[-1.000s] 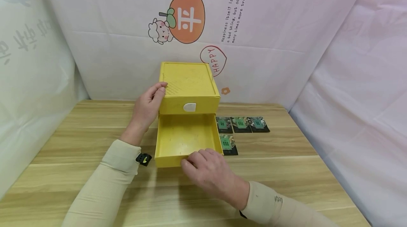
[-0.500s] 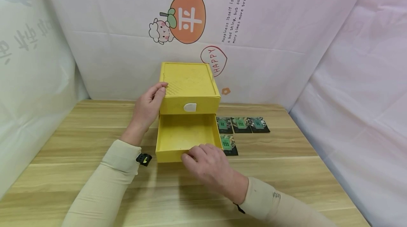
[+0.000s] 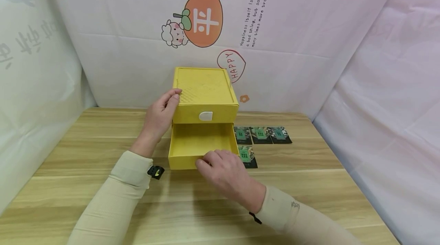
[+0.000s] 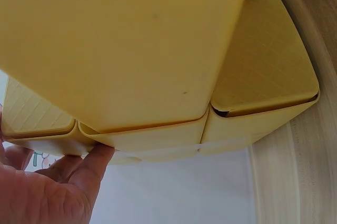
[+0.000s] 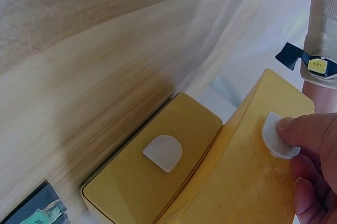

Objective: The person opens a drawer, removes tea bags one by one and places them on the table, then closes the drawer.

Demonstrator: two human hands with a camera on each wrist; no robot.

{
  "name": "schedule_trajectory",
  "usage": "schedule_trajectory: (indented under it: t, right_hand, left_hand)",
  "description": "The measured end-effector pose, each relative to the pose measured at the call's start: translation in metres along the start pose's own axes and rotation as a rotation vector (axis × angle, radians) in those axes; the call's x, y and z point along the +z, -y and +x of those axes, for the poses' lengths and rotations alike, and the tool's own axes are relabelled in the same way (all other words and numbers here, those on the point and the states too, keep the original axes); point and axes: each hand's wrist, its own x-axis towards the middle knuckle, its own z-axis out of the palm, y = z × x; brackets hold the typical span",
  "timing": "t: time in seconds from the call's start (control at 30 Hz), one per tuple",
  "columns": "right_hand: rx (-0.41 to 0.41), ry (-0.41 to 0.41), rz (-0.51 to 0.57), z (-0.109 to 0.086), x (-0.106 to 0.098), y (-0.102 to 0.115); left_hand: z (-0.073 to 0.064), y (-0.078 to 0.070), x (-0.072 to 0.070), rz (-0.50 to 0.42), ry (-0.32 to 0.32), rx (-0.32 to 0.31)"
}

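A yellow drawer cabinet (image 3: pixel 206 84) stands at the back of the table, its middle drawer (image 3: pixel 183 163) pulled partway out, with bare floor showing inside. My right hand (image 3: pixel 228 176) holds this drawer at its front. In the right wrist view the thumb lies on the white handle (image 5: pixel 275 139), with the other fingers bent by the front's top edge. My left hand (image 3: pixel 158 117) rests against the cabinet's upper left edge. Fingertips touch the cabinet's side in the left wrist view, where the drawer's side wall (image 4: pixel 131 50) fills much of the picture. The upper drawer (image 3: pixel 185 113) is closed.
Several dark packets with green labels (image 3: pixel 261 134) lie on the table right of the cabinet. The bottom drawer (image 5: pixel 126 187) is closed below the middle one. A white printed cloth (image 3: pixel 282 77) hangs close behind, and cloth also hangs at both sides.
The middle drawer has slid partway back into the cabinet, away from me, with my right hand moving along at its front. My left hand stays on the cabinet's edge.
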Motion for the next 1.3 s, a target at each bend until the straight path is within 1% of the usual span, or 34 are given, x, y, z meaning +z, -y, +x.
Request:
schedule_trajectory:
  t: [0.13,0.2,0.47,0.63,0.87,1.13,1.3]
  right_hand:
    - [-0.001,-0.018,-0.007,0.002,0.003,-0.002]
    - [0.002,-0.014,-0.009,0.003,0.004,-0.003]
    - [0.021,0.042,-0.027,0.006,0.006,-0.008]
    - [0.041,0.08,-0.016,0.008,0.009,-0.012]
    - [0.054,0.073,-0.03,0.011,0.018,-0.019]
    - [0.081,0.113,-0.037,0.016,0.025,-0.025]
    - [0.123,0.147,-0.031,0.019,0.029,-0.028]
  left_hand:
    - [0.0,-0.001,0.0,-0.006,0.0,0.001]
    - [0.0,-0.001,0.0,-0.008,-0.003,0.0]
    - [0.001,0.001,0.0,-0.007,-0.005,0.004]
    - [0.002,0.002,0.001,-0.002,-0.01,0.007]
    - [0.001,0.001,0.001,-0.003,-0.01,0.0]
    - [0.002,0.001,0.001,-0.011,-0.01,-0.002]
    - [0.002,0.001,0.001,-0.005,-0.013,0.0]
